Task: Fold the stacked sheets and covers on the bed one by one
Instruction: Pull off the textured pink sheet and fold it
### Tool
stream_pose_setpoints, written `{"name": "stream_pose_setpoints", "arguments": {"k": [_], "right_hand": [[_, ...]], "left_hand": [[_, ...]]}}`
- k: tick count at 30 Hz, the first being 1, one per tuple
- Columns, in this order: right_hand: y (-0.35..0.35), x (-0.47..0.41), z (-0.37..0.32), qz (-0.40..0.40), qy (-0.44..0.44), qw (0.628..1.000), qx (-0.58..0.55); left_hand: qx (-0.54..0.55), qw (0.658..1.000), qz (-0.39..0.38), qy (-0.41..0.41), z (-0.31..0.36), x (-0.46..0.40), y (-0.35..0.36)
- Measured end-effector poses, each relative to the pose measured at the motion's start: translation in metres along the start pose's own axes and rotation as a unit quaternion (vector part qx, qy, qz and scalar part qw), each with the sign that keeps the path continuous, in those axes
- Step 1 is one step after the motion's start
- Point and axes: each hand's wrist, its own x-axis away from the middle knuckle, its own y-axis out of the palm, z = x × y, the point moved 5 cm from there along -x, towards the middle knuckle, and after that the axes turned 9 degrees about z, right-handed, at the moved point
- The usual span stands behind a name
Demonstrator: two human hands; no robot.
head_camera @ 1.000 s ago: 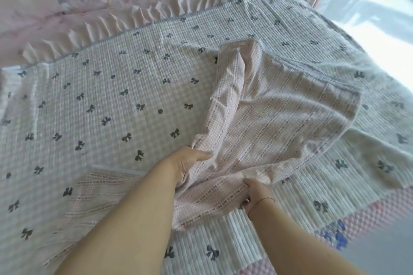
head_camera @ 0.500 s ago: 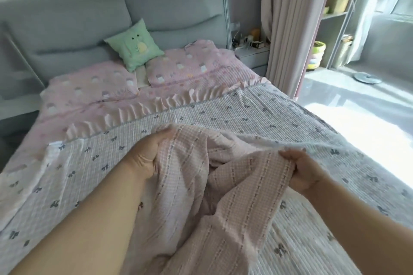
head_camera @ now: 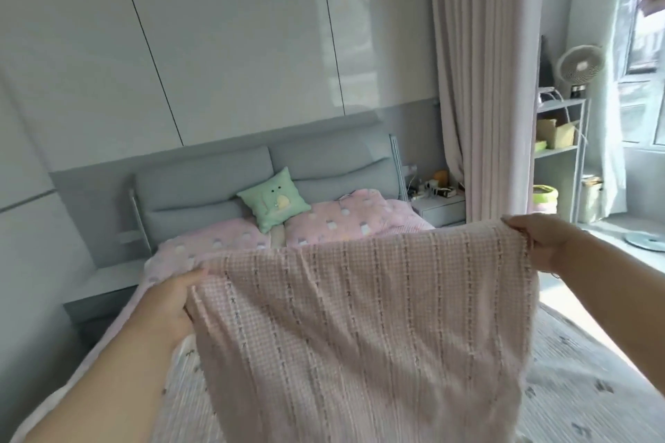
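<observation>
Pink checked sheet (head_camera: 360, 327) hung stretched in the air above the bed (head_camera: 575, 388), its top edge pulled taut between two hands. The left hand (head_camera: 176, 302) gripped the upper left corner, fingers curled round the cloth; the right hand (head_camera: 536, 241) pinched the upper right corner, held slightly higher. Behind lay pink pillows (head_camera: 345, 223), a green cushion (head_camera: 275, 200) against the grey headboard (head_camera: 201, 180), and a pale curtain (head_camera: 482, 83).

2 hands, left hand (head_camera: 172, 302), right hand (head_camera: 539, 244), 1 pink checked cover (head_camera: 360, 334), 1 green cushion (head_camera: 274, 198), 2 pink pillows (head_camera: 345, 219), 1 fan (head_camera: 580, 66)
</observation>
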Motion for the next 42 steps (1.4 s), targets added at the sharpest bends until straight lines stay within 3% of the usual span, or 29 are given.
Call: {"name": "stream_pose_setpoints", "arguments": {"k": [4,7,11,14,19,24,29,34,42], "right_hand": [[0.029,0.030,-0.061,-0.005,-0.074,0.997,-0.018],[0.045,0.037,-0.097,-0.024,-0.135,0.990,-0.020],[0.053,0.046,-0.130,-0.050,-0.198,0.979,0.028],[0.063,0.063,-0.136,-0.116,-0.188,0.973,0.066],[0.067,0.070,-0.134,-0.124,-0.174,0.972,0.099],[0.061,0.057,-0.135,-0.067,-0.184,0.975,0.107],[0.054,0.044,-0.111,-0.031,-0.176,0.964,0.196],[0.054,0.049,-0.081,-0.072,-0.158,0.961,0.216],[0.052,0.049,-0.049,-0.107,-0.129,0.965,0.203]], "left_hand": [[0.005,0.999,0.028,0.041,0.052,0.005,-0.009],[0.066,0.994,0.038,0.079,0.084,0.010,-0.011],[0.084,0.990,0.036,0.112,0.120,0.019,-0.014],[0.033,0.996,0.030,0.075,0.129,0.028,-0.023],[-0.093,0.996,0.014,0.006,0.112,0.028,-0.034],[-0.054,0.997,0.003,0.062,0.091,0.025,-0.028],[0.005,0.998,-0.007,0.059,0.072,0.019,-0.026],[-0.010,0.997,0.018,0.077,0.060,0.017,-0.030],[-0.122,0.987,0.007,0.106,0.050,0.021,-0.038]]}}
